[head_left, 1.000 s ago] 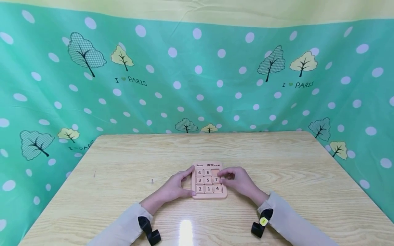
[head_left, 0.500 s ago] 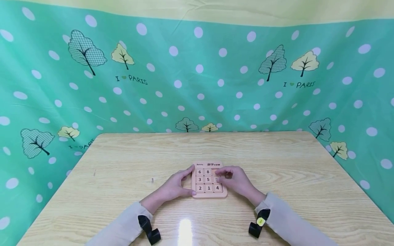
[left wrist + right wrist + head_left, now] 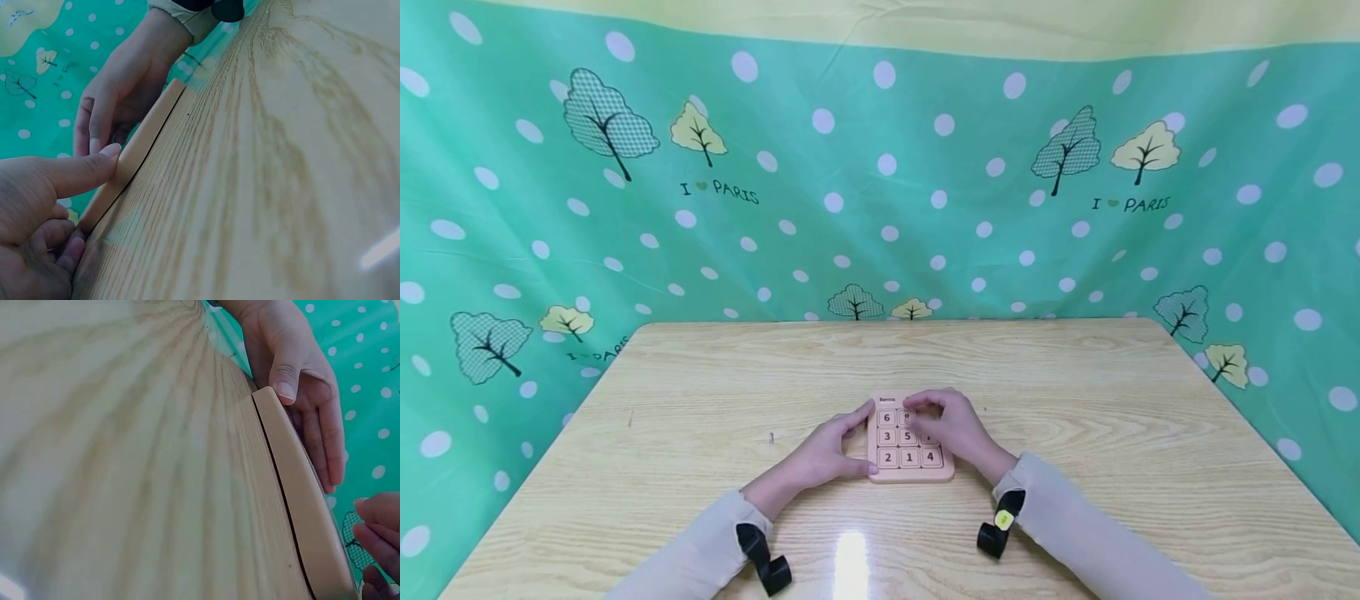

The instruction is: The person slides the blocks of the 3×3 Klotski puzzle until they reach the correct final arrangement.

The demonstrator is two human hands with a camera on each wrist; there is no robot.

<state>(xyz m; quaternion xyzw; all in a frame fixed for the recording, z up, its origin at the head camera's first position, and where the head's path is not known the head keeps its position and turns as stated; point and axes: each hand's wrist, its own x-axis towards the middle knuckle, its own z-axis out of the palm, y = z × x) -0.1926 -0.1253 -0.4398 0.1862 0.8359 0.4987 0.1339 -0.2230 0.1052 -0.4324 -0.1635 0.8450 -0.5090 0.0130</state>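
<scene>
- We see the number puzzle (image 3: 911,477) flat on the table (image 3: 760,367)
- The left hand (image 3: 822,454) grips its left edge
- The right hand (image 3: 957,427) holds thumb and forefinger slightly parted over the 8 tile (image 3: 907,413)

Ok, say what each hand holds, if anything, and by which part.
The left hand grips the peach rectangular number board along its left edge. Whether the right hand, over its square numbered tiles, grips one is unclear.
</scene>
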